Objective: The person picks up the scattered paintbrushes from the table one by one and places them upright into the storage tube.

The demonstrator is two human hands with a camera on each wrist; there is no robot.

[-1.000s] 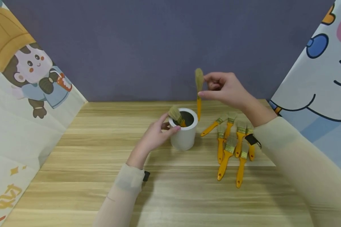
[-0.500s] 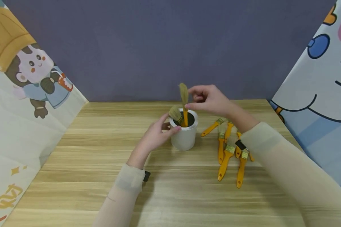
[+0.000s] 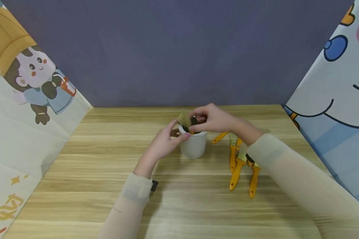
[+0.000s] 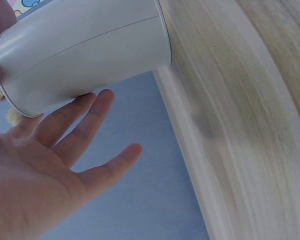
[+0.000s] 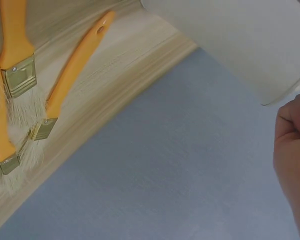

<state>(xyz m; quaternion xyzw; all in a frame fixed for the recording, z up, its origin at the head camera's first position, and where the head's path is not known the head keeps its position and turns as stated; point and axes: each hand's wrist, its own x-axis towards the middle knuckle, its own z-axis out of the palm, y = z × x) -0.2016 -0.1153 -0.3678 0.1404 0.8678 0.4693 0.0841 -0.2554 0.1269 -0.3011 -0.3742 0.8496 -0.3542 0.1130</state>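
A white cylindrical canister [image 3: 193, 147] stands upright on the wooden table. My left hand [image 3: 161, 142] holds its rim at the left, thumb in front; in the left wrist view, the fingers of that hand [image 4: 55, 150] spread beside the canister wall [image 4: 90, 55]. One paintbrush [image 3: 183, 119] leans inside, its pale bristles above the rim. At the opening, my right hand [image 3: 213, 119] pinches a second paintbrush, mostly hidden behind the fingers. The right wrist view shows only part of the right hand [image 5: 292, 150], by the canister's mouth.
To the canister's right, several yellow-handled paintbrushes [image 3: 238, 169] lie in a loose group, partly covered by the right arm. A grey-purple wall [image 3: 179, 53] rises behind the table [image 3: 107, 149]. Printed cartoon panels [image 3: 59, 86] stand on both sides.
My right hand has moved left and down, bringing its paintbrush from beside the canister into the opening. The left hand stays at the rim.
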